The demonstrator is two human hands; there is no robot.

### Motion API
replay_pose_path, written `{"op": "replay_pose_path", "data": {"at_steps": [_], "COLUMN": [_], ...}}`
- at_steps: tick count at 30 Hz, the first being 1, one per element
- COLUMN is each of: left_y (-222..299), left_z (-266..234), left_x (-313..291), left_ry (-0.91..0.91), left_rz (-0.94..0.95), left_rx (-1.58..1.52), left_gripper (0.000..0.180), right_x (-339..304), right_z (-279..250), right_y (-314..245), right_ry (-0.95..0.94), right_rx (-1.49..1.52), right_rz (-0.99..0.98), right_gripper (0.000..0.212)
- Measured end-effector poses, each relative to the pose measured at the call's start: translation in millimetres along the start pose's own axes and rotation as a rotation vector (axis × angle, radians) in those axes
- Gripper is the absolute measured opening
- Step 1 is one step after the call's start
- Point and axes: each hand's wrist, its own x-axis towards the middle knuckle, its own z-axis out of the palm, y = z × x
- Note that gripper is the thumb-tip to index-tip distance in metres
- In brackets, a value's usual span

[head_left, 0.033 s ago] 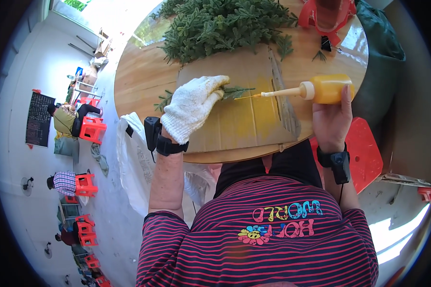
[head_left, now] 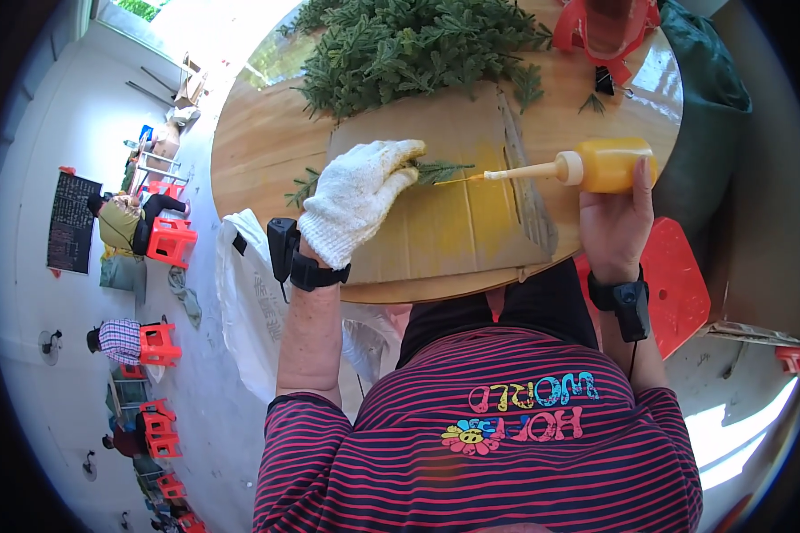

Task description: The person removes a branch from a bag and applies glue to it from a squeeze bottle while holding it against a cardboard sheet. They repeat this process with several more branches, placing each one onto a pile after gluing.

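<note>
A white knitted glove with yellow stains covers my left hand (head_left: 356,200). Its fingers close on a green artificial fir sprig (head_left: 442,171), whose tip points right and whose other end shows left of the glove. My bare right hand (head_left: 615,226) grips a squeeze bottle (head_left: 606,165) of yellow liquid, held sideways. The bottle's long pale nozzle (head_left: 523,171) points left, with its thin tip close by the sprig's end; whether they touch I cannot tell. Below both hands lies a piece of cardboard (head_left: 409,244) smeared with yellow.
A big heap of green sprigs (head_left: 409,53) covers the far part of the round wooden table (head_left: 258,133). At the far right are a red container (head_left: 572,27) and a black binder clip (head_left: 605,82). A red stool (head_left: 671,293) stands right; a white sack (head_left: 249,302) hangs left.
</note>
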Motion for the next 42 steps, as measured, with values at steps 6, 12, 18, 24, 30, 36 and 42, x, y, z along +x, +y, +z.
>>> {"op": "replay_pose_path", "data": {"at_steps": [6, 12, 18, 24, 30, 36, 42], "left_y": [-3, -12, -9, 0, -2, 7, 14], "left_z": [-2, 1, -1, 4, 16, 27, 33], "left_x": [-1, -5, -8, -11, -10, -11, -13], "left_ry": [0.053, 0.141, 0.149, 0.137, 0.257, 0.236, 0.173], "left_rz": [0.005, 0.011, 0.051, 0.013, 0.046, -0.207, -0.011], "left_rx": [0.025, 0.198, 0.246, 0.297, 0.212, -0.088, 0.062], "left_gripper": [0.027, 0.027, 0.031, 0.023, 0.017, 0.018, 0.028], "right_x": [0, 0, 0, 0, -1, 0, 0], "right_z": [0, 2, 0, 1, 2, 2, 2], "right_y": [0, 0, 1, 0, 0, -1, 0], "right_ry": [0.004, 0.011, 0.015, 0.004, 0.010, 0.004, 0.005], "right_rx": [-0.006, 0.000, 0.022, 0.000, 0.006, 0.000, 0.018], "right_rz": [-0.001, -0.005, -0.002, -0.006, -0.016, -0.012, -0.010], "right_gripper": [0.030, 0.030, 0.030, 0.031, 0.030, 0.029, 0.027]}}
